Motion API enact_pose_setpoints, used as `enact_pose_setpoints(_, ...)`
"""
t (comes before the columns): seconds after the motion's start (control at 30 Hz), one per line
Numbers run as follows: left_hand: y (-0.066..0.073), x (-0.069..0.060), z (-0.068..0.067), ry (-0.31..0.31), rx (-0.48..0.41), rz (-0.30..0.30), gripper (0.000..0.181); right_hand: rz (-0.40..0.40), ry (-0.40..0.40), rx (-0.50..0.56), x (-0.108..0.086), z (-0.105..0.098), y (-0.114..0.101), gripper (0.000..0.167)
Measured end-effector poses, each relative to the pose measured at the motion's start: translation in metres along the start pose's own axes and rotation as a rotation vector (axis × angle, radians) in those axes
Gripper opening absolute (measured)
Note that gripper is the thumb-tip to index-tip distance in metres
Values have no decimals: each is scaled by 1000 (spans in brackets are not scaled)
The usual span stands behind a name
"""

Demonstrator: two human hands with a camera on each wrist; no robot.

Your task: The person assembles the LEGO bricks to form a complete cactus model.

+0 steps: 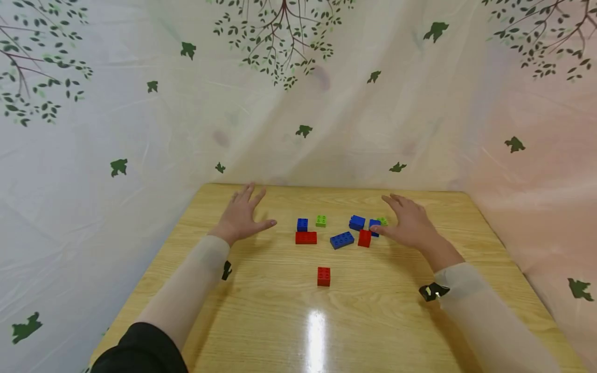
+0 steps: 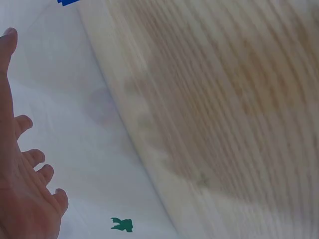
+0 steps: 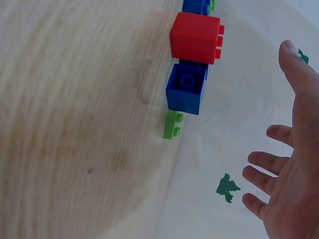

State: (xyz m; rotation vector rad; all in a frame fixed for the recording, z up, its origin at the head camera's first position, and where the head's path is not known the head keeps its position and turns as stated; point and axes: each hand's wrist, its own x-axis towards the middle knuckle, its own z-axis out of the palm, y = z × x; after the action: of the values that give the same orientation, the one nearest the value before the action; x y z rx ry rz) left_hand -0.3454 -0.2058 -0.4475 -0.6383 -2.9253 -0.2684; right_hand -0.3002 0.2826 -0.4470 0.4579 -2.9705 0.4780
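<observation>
My left hand [image 1: 240, 215] hovers over the far left of the table with fingers spread, holding nothing. To its right, apart from it, are a small blue brick [image 1: 302, 225] and a long red brick [image 1: 306, 238]. My right hand [image 1: 410, 223], also spread and without anything in it, is beside the right-hand bricks. Nearest its thumb in the head view are a blue brick [image 1: 375, 224], a red brick [image 1: 365, 238] and a partly hidden green brick [image 1: 383, 221]. The right wrist view shows a gap between the hand and the blue brick [image 3: 186, 89].
Between the hands lie a green brick [image 1: 321, 221], a blue brick [image 1: 357, 223] and a long blue brick [image 1: 342, 240]. A red brick [image 1: 324, 276] sits nearer on the wooden table [image 1: 270, 316]. A leaf-printed sheet [image 1: 261, 145] hangs behind and along the sides.
</observation>
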Motion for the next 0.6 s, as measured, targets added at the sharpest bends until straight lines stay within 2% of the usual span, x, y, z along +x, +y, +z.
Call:
enact_pose_setpoints(0.33,9,-10,8,18,-85,-10,109,-11,57,77,-6,17,-7,94)
enact_pose_setpoints(0.6,17,-16,15,39,-151,-5,107,-27,69,101,-12,24,-17,80)
